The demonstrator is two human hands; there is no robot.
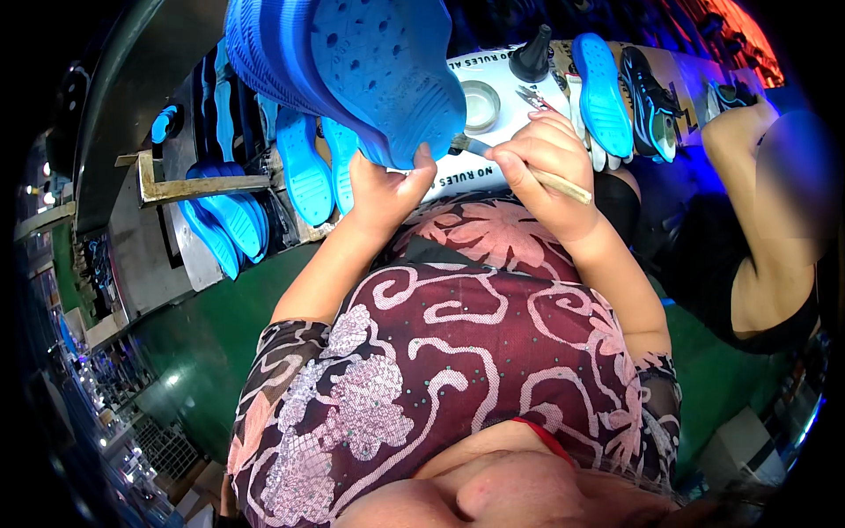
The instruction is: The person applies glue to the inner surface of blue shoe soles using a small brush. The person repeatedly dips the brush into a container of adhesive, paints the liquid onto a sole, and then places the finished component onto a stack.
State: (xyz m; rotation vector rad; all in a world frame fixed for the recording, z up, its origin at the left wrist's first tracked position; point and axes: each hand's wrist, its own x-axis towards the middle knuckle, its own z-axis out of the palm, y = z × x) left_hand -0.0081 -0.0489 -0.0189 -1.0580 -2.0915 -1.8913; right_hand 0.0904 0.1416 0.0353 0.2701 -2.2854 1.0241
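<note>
A person in a dark red, flower-patterned top grips a stack of blue shoe soles [392,84] in the left hand [385,192], the thumb pressed on the face of the front sole near its lower end. The stack is raised at the near side of a white-covered tabletop [509,77], tilted so the dotted face of the front sole shows. The right hand [550,172] is closed around the wooden handle of a brush [563,186], whose dark bristles point left, right at the sole's edge; whether they touch it cannot be told.

Just beyond the brush sits a round bowl [496,107], with a dark, narrow-necked bottle [532,58] and a red-and-silver tool [533,99] near it. To the right, a single blue sole [601,92] lies beside a black sneaker [647,106] with blue trim. More loose soles [304,167] lie to the left of the raised stack, above a green floor [198,330]. At far right, a co-worker's bare arm [748,233] reaches up toward the tabletop.
</note>
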